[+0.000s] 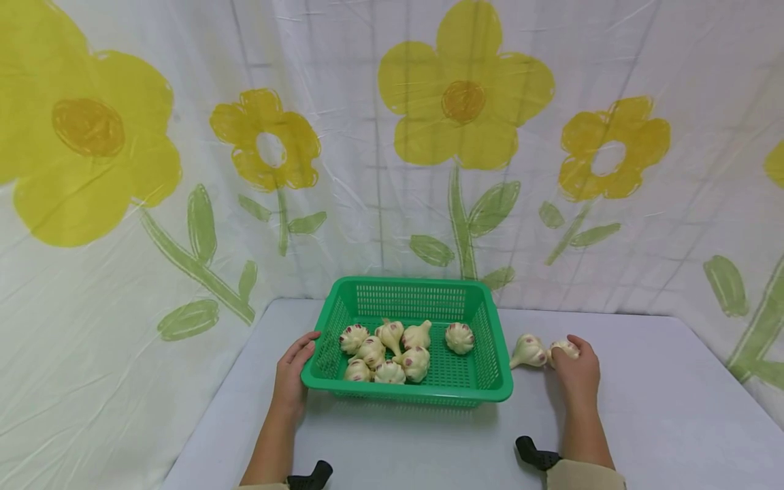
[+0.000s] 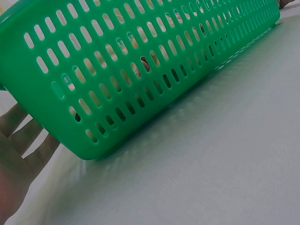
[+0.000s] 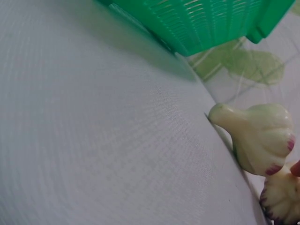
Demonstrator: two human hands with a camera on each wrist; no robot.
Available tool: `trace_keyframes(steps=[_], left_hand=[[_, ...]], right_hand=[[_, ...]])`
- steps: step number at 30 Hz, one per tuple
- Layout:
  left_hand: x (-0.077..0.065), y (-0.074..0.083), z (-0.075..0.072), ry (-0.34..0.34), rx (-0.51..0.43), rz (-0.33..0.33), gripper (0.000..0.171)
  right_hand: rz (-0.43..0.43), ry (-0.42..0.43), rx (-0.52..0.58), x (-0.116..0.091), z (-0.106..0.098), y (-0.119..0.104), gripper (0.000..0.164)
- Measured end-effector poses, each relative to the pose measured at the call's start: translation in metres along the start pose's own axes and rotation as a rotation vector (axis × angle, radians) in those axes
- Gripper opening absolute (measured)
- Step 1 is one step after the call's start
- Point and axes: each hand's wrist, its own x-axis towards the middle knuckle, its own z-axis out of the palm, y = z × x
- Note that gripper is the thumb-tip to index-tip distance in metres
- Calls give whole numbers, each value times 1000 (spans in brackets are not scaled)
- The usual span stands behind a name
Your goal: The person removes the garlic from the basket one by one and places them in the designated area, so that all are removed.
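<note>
At the left end of a green plastic basket point(image 1: 407, 393), my left hand point(image 1: 294, 373) holds the side by its rim. Its fingers point(image 2: 27, 136) reach to the outer wall in the left wrist view. My right hand point(image 1: 576, 374) grips a garlic bulb point(image 1: 565, 350) on the table, to the right of the basket. Another garlic bulb point(image 1: 529, 351) lies between that hand and the basket, its stem pointing left. In the right wrist view, this stemmed bulb point(image 3: 260, 136) is close beside the gripped bulb point(image 3: 281, 194), where only a fingertip shows.
Several garlic bulbs lie in the basket, mostly grouped on its left side; a single bulb point(image 1: 459, 338) sits apart on the right. A white cloth covers the table point(image 1: 674, 395). Behind it hangs a white curtain point(image 1: 349, 224) printed with yellow flowers.
</note>
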Motion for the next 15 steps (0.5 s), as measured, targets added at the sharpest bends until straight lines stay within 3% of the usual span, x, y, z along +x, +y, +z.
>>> trace_keyframes(steps=[15], left_hand=[[0, 1, 1, -1, -4, 14, 46]], right_hand=[[2, -5, -23, 1, 1, 1, 57]])
